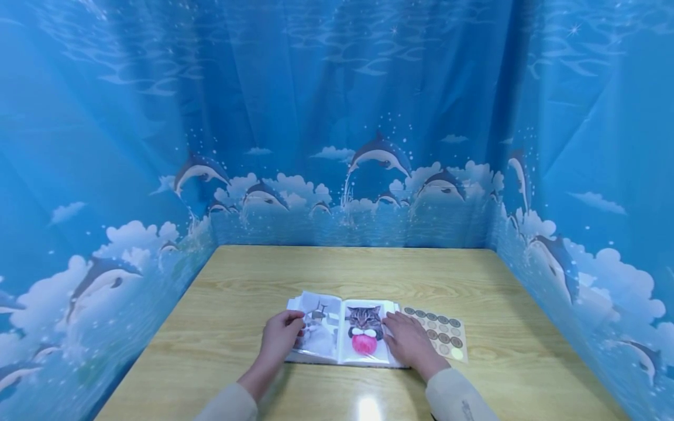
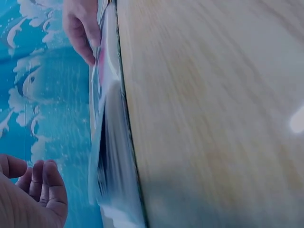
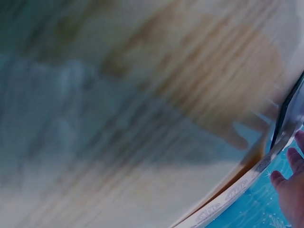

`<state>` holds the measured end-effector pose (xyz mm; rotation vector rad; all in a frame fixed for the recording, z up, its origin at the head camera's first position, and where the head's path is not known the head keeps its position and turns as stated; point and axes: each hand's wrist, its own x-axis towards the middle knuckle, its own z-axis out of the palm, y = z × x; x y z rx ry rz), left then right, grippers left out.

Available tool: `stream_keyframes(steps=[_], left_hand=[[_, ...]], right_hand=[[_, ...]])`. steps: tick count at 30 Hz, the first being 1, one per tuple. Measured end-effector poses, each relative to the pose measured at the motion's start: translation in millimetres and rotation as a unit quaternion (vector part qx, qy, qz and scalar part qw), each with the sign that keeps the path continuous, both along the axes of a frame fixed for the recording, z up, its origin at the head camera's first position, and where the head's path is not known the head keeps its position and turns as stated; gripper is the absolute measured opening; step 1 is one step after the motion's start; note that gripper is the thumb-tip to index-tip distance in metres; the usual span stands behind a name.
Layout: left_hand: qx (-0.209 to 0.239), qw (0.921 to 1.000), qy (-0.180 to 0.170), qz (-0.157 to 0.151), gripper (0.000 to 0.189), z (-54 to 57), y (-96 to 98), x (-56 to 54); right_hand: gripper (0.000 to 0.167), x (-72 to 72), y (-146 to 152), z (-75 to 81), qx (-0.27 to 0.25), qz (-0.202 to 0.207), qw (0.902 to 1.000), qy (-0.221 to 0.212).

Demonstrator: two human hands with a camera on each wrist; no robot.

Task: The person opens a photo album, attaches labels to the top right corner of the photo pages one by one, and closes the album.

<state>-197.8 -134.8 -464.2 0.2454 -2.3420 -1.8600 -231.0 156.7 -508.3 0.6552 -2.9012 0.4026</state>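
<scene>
An open photo album lies on the table, with clear-sleeved pages. Its left page holds a pale greyish picture; the right one has a cat photo with a pink fluffy ball. My left hand is at the album's left edge. In the left wrist view its fingers are loosely bent, with a gap between them and the pages. My right hand lies over the right page's outer edge, fingers extended. Some album leaves arch up from the cover on the left side.
A beige sheet with rows of round coin-like prints lies on the table right of the album, partly under my right hand. The wood-grain table is enclosed by blue dolphin-print curtains at the back and both sides.
</scene>
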Motion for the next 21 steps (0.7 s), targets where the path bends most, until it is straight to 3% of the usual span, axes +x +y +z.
stream_keyframes(steps=[9, 14, 21], left_hand=[[-0.035, 0.9977, 0.019, -0.054, 0.022, 9.3, 32.3, -12.3], [-0.055, 0.9938, 0.018, -0.095, 0.029, 7.2, 47.5, -19.9], [-0.083, 0.9890, 0.000, -0.122, 0.038, 3.4, 72.0, -30.1]], right_hand=[[0.038, 2.1, 6, -2.1, -0.040, -0.016, 0.9990, 0.008], [0.037, 2.5, 16, 1.4, -0.073, -0.045, 0.9963, 0.003], [0.039, 4.1, 29, 7.4, -0.116, -0.077, 0.9903, 0.010]])
